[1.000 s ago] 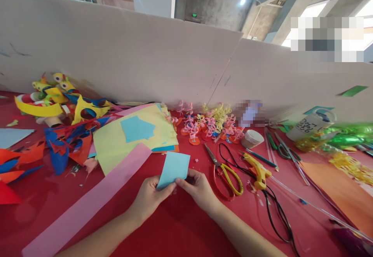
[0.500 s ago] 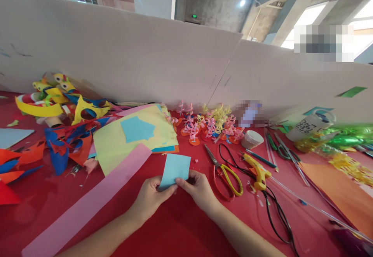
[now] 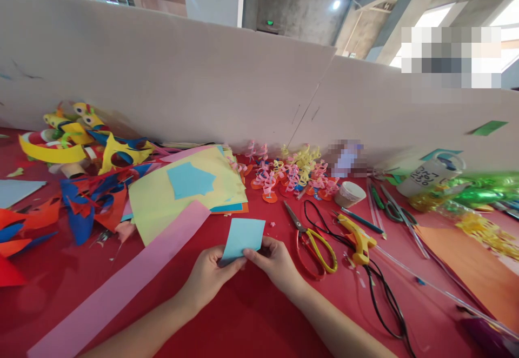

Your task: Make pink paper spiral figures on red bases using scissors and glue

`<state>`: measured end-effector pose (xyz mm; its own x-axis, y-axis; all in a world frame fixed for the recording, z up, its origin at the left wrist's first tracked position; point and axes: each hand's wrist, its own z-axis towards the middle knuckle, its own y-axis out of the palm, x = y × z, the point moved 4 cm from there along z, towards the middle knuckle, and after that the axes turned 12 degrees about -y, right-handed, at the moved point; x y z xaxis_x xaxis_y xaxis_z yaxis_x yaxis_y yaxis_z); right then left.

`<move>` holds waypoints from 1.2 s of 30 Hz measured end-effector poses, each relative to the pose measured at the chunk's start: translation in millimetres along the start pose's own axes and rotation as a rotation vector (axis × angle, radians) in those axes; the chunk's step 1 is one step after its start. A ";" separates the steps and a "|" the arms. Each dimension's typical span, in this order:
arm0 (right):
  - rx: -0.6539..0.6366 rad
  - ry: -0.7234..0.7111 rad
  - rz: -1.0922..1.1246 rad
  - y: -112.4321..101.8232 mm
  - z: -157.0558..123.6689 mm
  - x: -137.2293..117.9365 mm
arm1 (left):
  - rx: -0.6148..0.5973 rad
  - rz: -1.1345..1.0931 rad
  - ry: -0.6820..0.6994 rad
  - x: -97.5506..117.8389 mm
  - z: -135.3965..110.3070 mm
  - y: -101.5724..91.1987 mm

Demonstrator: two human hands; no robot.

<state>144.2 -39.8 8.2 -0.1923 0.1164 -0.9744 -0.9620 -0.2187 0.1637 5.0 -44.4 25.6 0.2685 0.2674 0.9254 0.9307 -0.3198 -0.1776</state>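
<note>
Light-blue paper piece tipped slightly, top edge lower than a second ago; hands almost unmoved

You have the light-blue paper piece (image 3: 244, 234) in front of you, above the red tabletop (image 3: 227, 320). Your left hand (image 3: 213, 271) closes on its lower left corner, thumb along the near edge. Your right hand (image 3: 275, 263) pinches the lower right part, thumb on the face, fingers behind. Both grips closed, thumb tips nearly meeting. Likely reason for the low hold: it steadies the piece from both sides and leaves the upper face open to your eye. Whether it is one layer or several, cannot tell.

Right of your hands, scissors (image 3: 300, 230) lie with handles toward you, probably for easy pickup. Yellow glue gun (image 3: 357, 236) beside them, also within likely reach. Long pink strip (image 3: 125, 277) lies left, its far end over pale yellow paper (image 3: 150, 206); set aside there, it seems, to keep the middle free for both hands
</note>
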 end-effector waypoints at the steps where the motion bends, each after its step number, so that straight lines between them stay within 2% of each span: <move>1: -0.008 -0.005 0.008 0.8 0.4 -2.0 | -0.004 -0.003 0.006 -0.7 0.4 -0.3; 12: -0.041 0.008 0.055 3.4 -0.5 -3.6 | -0.048 0.004 0.003 0.3 0.1 0.2; 19: 0.079 -0.003 -0.113 -6.6 -0.2 1.7 | 0.003 0.014 0.008 -2.3 0.7 -0.6; 22: 0.067 -0.005 -0.129 -7.2 -0.1 2.2 | 0.002 0.005 -0.006 -0.9 0.6 -0.4; 31: -0.059 -0.050 0.064 0.7 1.6 -1.2 | -0.026 -0.027 0.000 -4.5 1.8 -1.6; 36: -0.034 -0.047 0.074 -0.2 1.1 0.9 | -0.024 -0.061 0.005 -5.2 2.5 -2.3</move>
<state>144.0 -38.6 7.5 -0.2722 0.1439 -0.9514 -0.9378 -0.2613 0.2287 2.1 -42.8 20.4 0.2103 0.2828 0.9359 0.9391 -0.3247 -0.1129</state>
